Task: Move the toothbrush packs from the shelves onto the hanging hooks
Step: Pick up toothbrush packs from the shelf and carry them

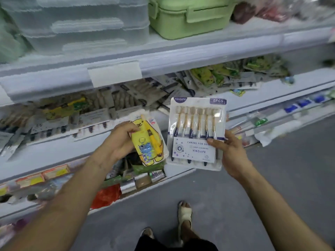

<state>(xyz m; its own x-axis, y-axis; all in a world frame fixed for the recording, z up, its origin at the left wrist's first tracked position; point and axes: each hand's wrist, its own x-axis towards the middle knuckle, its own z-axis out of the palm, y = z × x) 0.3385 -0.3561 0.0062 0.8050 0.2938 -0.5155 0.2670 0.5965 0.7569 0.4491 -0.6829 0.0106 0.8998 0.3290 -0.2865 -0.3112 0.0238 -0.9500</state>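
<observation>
1. We judge the step in hand to be the carry: both packs are off the shelf and no hanging hook is in view. To do it well we would keep each pack's top edge upward and free of fingers, so that it can meet a hook, and hang one pack at a time.
2. The right hand [233, 156] pinches the six-brush pack [196, 133] at its lower right corner, with the thumb flat on the printed card and the other fingers hidden behind.
3. The left hand [119, 140] is curled round the upper edge of the yellow child's toothbrush pack [149, 142], which is tilted just left of the six-brush pack. Whether the two packs touch we cannot tell.
4. Behind the six-brush pack and above it, a loose heap of packs [145, 95] lies on the shelf [45, 156] — more work left, in our judgement.
5. Well above the six-brush pack sits a green lunch box [190, 17].
</observation>
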